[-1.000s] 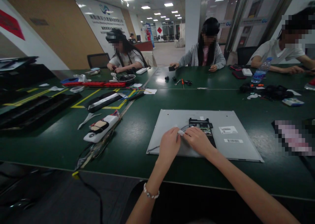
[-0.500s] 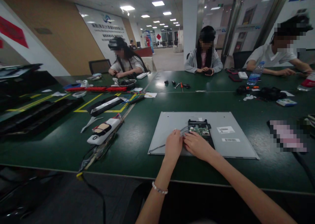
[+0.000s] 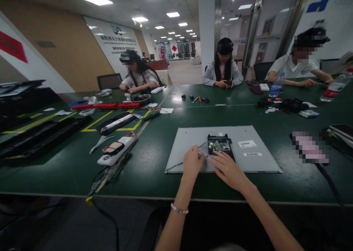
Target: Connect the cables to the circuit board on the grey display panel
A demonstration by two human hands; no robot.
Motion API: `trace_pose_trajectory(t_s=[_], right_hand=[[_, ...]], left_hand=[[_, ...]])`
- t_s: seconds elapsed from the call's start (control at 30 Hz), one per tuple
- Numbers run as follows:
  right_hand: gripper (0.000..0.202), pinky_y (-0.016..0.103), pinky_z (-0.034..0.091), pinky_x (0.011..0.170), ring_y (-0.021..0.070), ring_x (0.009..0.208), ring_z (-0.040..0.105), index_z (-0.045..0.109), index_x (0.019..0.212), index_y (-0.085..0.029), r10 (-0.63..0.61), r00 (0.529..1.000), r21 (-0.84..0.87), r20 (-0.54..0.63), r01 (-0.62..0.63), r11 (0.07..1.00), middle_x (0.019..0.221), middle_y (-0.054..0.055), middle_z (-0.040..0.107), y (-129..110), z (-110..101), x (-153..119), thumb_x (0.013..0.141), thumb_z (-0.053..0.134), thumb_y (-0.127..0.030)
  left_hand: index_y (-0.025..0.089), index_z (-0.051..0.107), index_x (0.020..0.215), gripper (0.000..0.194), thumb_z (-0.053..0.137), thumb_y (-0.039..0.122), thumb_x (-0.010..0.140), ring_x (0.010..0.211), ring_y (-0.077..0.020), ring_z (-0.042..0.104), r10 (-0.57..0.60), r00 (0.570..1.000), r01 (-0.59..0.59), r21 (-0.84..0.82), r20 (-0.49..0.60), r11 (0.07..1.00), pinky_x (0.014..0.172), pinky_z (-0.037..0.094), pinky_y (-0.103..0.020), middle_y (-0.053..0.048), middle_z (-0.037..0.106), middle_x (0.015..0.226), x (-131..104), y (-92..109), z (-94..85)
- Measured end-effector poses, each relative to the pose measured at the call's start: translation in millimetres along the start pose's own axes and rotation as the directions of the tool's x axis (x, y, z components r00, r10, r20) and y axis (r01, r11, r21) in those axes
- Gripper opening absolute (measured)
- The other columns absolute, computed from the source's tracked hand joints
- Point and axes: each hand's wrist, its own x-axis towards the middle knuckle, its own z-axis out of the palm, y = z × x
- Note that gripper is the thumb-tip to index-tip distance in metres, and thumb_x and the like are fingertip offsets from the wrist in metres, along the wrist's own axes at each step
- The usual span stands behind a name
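A grey metal panel (image 3: 256, 155) lies flat on the green table, with two white labels on its right half. A green circuit board (image 3: 220, 147) in a black frame sits at the panel's middle, and grey cables (image 3: 203, 147) run leftward from it. My left hand (image 3: 193, 159), a beaded bracelet at its wrist, is closed on the cables left of the board. Just below the board, my right hand (image 3: 227, 170) has its fingers spread and holds nothing; its fingertips are near the board's lower edge.
To the left lie a white device (image 3: 117, 150) with wires, black trays (image 3: 46, 133) and red strips (image 3: 110, 106). A phone (image 3: 310, 147) lies at the right. Behind are small tools (image 3: 200, 101), bottles (image 3: 276, 85) and three people seated across the table.
My right hand has come away from the cables and its fingers have spread. My left hand stays at the cables. The camera view has shifted slightly.
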Motion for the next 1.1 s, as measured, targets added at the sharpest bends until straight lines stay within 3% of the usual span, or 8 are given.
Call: trace_pose_trajectory(t_s=[0.3,0.47,0.63,0.8,1.1], right_hand=[[0.034,0.052,0.042,0.109,0.0238,0.131,0.050,0.065,0.122,-0.020,0.012,0.992,0.105,-0.128,0.001,0.994,0.127,0.011,0.065,13.1,5.3,-6.7,0.093,0.048,-0.016],[0.031,0.049,0.040,0.111,0.0221,0.128,0.053,0.069,0.115,-0.018,0.079,0.986,0.171,-0.149,-0.053,0.984,0.122,0.012,0.068,20.0,8.0,-11.0,0.092,0.048,-0.016],[0.029,0.048,0.046,0.105,0.0226,0.118,0.061,0.071,0.108,-0.017,0.079,0.973,0.161,-0.219,-0.044,0.986,0.115,0.013,0.071,16.0,5.4,-9.4,0.092,0.047,-0.016],[0.031,0.048,0.051,0.098,0.0239,0.112,0.066,0.072,0.106,-0.021,0.037,0.957,0.124,-0.288,-0.001,0.992,0.109,0.011,0.073,11.0,6.9,-4.3,0.088,0.049,-0.012],[0.031,0.046,0.045,0.106,0.0219,0.119,0.060,0.070,0.111,-0.019,0.061,0.963,0.179,-0.262,-0.014,0.984,0.116,0.010,0.071,17.6,11.0,-9.5,0.089,0.049,-0.013]], left_hand=[[0.017,0.055,0.117,0.027,0.054,0.028,0.093,0.104,-0.0238,0.064,-0.016,1.000,0.016,0.012,-0.026,1.000,0.090,0.044,-0.032,-0.011,0.068,0.111,-5.0,1.8,5.2],[0.013,0.054,0.115,0.026,0.054,0.027,0.094,0.099,-0.0236,0.065,0.083,0.991,-0.080,0.036,-0.107,0.996,0.086,0.047,-0.032,-0.014,0.068,0.107,-10.7,-0.2,11.6],[0.014,0.057,0.109,0.020,0.057,0.024,0.091,0.094,-0.0235,0.067,0.108,0.981,-0.098,0.067,-0.161,0.993,0.080,0.049,-0.031,-0.012,0.069,0.099,-19.6,1.7,1.6],[0.017,0.058,0.114,0.024,0.056,0.023,0.091,0.106,-0.0226,0.065,0.004,0.998,0.000,0.056,-0.069,0.998,0.090,0.045,-0.030,-0.012,0.069,0.110,-20.6,0.9,-8.0],[0.016,0.055,0.119,0.027,0.051,0.026,0.094,0.109,-0.0232,0.063,0.029,0.999,-0.025,0.075,-0.044,0.997,0.092,0.043,-0.030,-0.012,0.067,0.113,-16.6,-0.4,-0.8]])
